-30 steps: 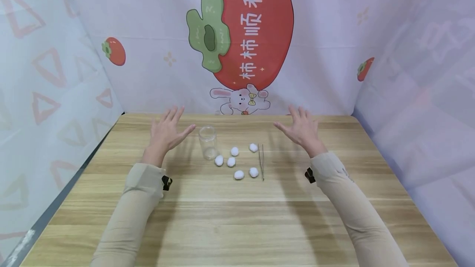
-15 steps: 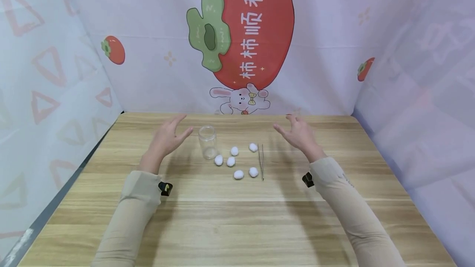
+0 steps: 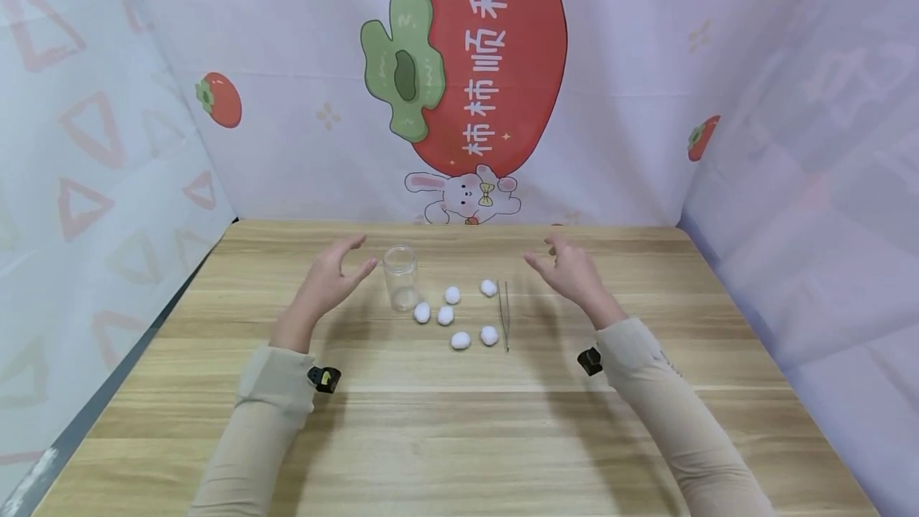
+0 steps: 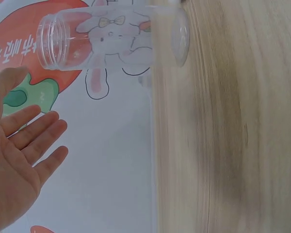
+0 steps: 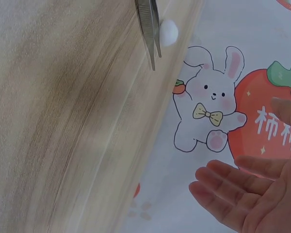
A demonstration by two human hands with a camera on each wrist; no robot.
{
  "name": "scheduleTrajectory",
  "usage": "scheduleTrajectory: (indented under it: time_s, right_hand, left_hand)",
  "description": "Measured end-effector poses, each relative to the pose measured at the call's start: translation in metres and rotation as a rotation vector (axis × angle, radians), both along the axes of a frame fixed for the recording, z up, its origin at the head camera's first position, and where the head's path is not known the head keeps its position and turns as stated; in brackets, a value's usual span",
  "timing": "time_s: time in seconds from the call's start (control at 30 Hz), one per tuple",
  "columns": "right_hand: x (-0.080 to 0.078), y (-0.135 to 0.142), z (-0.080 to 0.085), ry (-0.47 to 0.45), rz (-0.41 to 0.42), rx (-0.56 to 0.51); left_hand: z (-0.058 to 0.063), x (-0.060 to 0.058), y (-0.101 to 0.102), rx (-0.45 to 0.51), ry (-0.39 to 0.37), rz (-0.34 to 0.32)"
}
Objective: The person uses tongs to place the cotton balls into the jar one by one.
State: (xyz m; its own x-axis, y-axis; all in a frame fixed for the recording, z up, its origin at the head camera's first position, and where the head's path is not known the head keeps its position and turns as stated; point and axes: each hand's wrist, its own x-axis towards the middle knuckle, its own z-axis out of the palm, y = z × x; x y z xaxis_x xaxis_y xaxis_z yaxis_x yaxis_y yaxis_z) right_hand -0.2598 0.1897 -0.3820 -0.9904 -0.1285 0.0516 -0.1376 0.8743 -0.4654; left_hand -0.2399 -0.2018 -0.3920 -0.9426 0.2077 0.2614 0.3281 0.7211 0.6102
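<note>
My left hand (image 3: 325, 283) hovers over the table just left of a clear, lidless jar (image 3: 400, 279), not touching it. In the left wrist view the fingers are loosely extended and the jar (image 4: 114, 38) stands near the thumb. On the other side, my right hand (image 3: 574, 274) is raised to the right of a pair of metal tweezers (image 3: 505, 317). Nothing is in its relaxed fingers (image 5: 223, 189). Several white cotton balls (image 3: 460, 340) lie between the jar and the tweezers. One cotton ball (image 5: 168, 33) shows beside the tweezers (image 5: 148, 31) in the right wrist view.
The wooden table (image 3: 445, 437) runs back to a printed cloth (image 3: 610, 158) hanging behind it. Cloth walls also rise at the left and right. Each wrist carries a small black device, such as the left one (image 3: 325, 379).
Both hands have lowered a little, and their fingers, spread and raised before, are now more relaxed and bent. The jar, cotton balls and tweezers stay where they were.
</note>
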Motion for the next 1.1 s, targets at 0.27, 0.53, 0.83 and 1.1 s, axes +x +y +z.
scheduleTrajectory:
  time_s: [0.27,0.53,0.83,1.1]
  right_hand:
    - [0.005,-0.008,-0.011,-0.03,0.029,-0.024]
    - [0.011,-0.016,-0.017,-0.052,0.051,-0.066]
    - [0.015,-0.02,-0.024,-0.094,0.07,-0.08]
    - [0.019,-0.023,-0.029,-0.145,0.065,-0.081]
  left_hand:
    - [-0.006,0.003,0.004,0.062,-0.057,-0.006]
    - [-0.015,0.007,0.008,0.128,-0.068,-0.009]
    - [-0.022,0.007,0.013,0.178,-0.048,-0.032]
    - [-0.029,0.004,0.019,0.23,-0.048,-0.037]
